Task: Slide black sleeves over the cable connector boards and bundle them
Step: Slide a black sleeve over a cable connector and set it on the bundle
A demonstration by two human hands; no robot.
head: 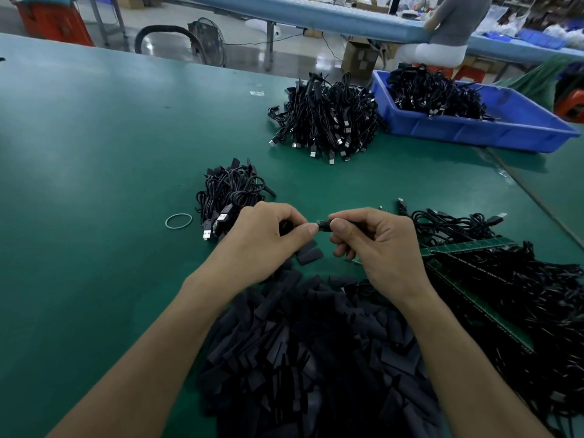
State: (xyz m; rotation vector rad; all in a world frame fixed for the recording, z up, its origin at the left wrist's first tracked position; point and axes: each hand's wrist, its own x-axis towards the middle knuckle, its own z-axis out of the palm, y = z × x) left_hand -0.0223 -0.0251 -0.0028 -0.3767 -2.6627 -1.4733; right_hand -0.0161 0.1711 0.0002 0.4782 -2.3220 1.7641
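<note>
Both hands meet above the green table. My left hand (pixel 271 235) pinches one end of a small black sleeve (pixel 323 225) between thumb and fingers. My right hand (pixel 376 245) grips the other end, where a black cable connector enters it; the board inside is hidden. Below my wrists lies a big heap of loose black sleeves (pixel 316 352). To the right, a tangle of black cables with green connector boards (pixel 474 279) lies on the table. A small pile of finished cables (pixel 232 194) sits just left of my left hand.
A rubber band (pixel 179 221) lies left of the small pile. Farther back sit a larger cable pile (pixel 325 118) and a blue bin (pixel 505 131) holding more cables. A person sits at another bench (pixel 316 17) behind.
</note>
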